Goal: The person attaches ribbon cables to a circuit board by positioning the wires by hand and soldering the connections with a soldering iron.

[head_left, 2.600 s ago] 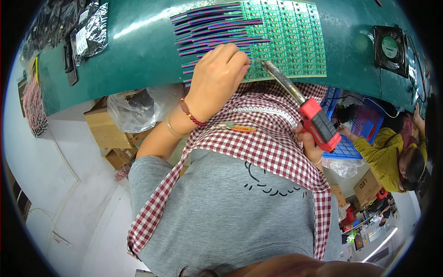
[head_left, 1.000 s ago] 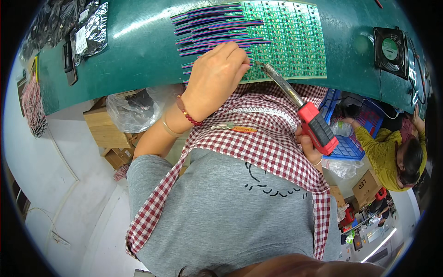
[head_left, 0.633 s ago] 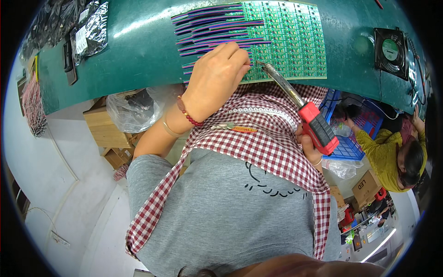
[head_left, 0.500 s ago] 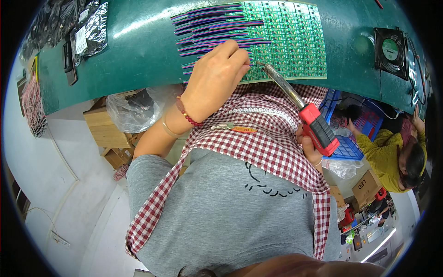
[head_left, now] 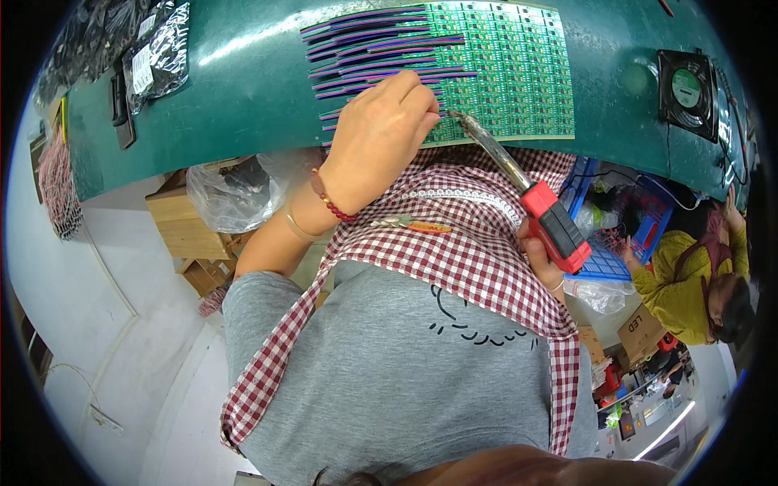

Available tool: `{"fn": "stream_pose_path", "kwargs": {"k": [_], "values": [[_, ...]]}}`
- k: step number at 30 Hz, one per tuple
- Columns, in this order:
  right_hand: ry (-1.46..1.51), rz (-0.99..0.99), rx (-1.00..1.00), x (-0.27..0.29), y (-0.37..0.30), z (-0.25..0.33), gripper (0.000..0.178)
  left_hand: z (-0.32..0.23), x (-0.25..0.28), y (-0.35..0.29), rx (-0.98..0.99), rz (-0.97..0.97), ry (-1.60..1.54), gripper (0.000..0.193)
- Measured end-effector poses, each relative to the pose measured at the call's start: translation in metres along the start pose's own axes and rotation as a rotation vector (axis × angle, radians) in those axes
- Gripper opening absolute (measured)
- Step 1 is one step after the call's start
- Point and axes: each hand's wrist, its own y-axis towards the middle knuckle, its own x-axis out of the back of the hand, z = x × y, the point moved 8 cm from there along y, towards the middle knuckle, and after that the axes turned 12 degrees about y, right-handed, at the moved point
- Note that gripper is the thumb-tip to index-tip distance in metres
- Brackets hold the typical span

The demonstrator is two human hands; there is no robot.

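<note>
A sheet of green circuit boards (head_left: 519, 77) lies on the green table. Strips of multicoloured wire (head_left: 373, 53) stretch left from its rows of pads. My left hand (head_left: 381, 134) rests over the lower strips, fingers pinched at the board, with a bit of coloured wire showing at the fingertips. Most of that wire is hidden beneath the hand. My right hand (head_left: 536, 249) grips the red and black handle of a soldering iron (head_left: 556, 225). The iron's tip is at the board, just right of my left fingertips; whether it touches a pad I cannot tell.
A small black fan (head_left: 687, 93) stands at the table's right. Black packets (head_left: 158, 61) and a black-handled knife (head_left: 121, 109) lie left. Bundled wires (head_left: 61, 190) hang off the left edge. Blue crates (head_left: 608, 263) and a co-worker in yellow (head_left: 681, 275) are right.
The soldering iron's handle has shifted slightly left, its tip staying close to my left fingertips. My left hand is nearly still. The co-worker at right has moved an arm and their head.
</note>
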Motion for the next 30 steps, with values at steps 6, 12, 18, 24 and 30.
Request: {"fn": "stream_pose_path", "kwargs": {"k": [6, 12, 18, 24, 30], "values": [[-0.001, -0.009, 0.047, 0.0014, -0.0016, 0.005, 0.018, 0.0001, -0.0001, -0.0006, -0.001, -0.008, 0.014, 0.013], [-0.033, -0.015, 0.039, -0.0016, -0.0015, 0.0028, 0.021, -0.0011, 0.0004, -0.001, -0.011, -0.011, 0.049, 0.013], [-0.024, -0.01, 0.036, 0.0017, -0.0032, 0.0036, 0.021, -0.0021, 0.0008, -0.0019, -0.014, -0.016, 0.067, 0.013], [-0.011, -0.024, 0.072, -0.0011, -0.0012, 0.0056, 0.019, -0.0024, 0.0008, -0.0021, -0.014, -0.024, 0.084, 0.013], [-0.017, -0.031, 0.044, 0.0003, -0.0049, 0.0029, 0.017, -0.0022, -0.0001, -0.0037, -0.005, -0.019, 0.09, 0.013]]}}
